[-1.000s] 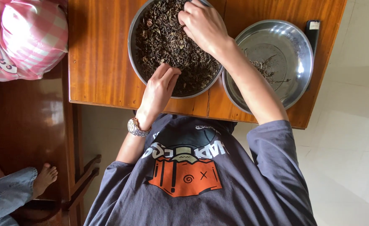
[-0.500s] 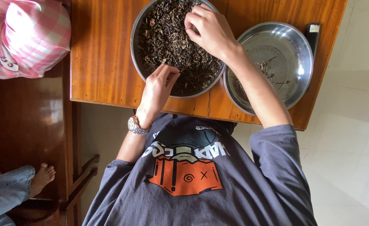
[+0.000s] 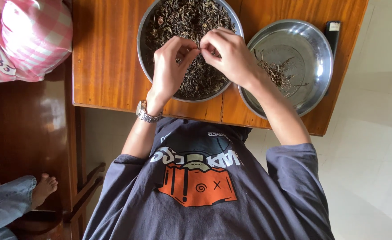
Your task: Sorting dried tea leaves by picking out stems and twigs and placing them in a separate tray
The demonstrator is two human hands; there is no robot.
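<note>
- On the wooden table (image 3: 107,53), two round steel bowls sit side by side, their rims touching or nearly so.
- Left bowl (image 3: 143,26): heaped almost full with dark dried leaves (image 3: 191,18), a loose crumbled mass that covers its floor.
- Right bowl (image 3: 313,75): mostly bare metal, with only a thin scatter of pale stems (image 3: 278,73) lying left of its middle.
- A small black device (image 3: 333,33) lies at the table's far right edge, just beside the right bowl.
- Left hand (image 3: 169,66): over the leaf bowl, fingers curled and fingertips pressed together on a small bit of leaf; a metal watch (image 3: 146,113) sits on its wrist.
- Right hand (image 3: 229,55): also over the leaf bowl, its fingertips pinching the same small bit, meeting the left hand's tips above the leaves.
- What exactly is pinched is too small to tell; it is held between both hands above the middle of the left bowl.
- A pink checked cloth (image 3: 31,35) lies at the upper left, and another person's bare foot (image 3: 42,189) shows at the lower left.
- Against half a second ago: the right hand was then farther up over the heap, and the left hand lay at the bowl's near edge; now both have come together at the centre. The bowls have not moved.
</note>
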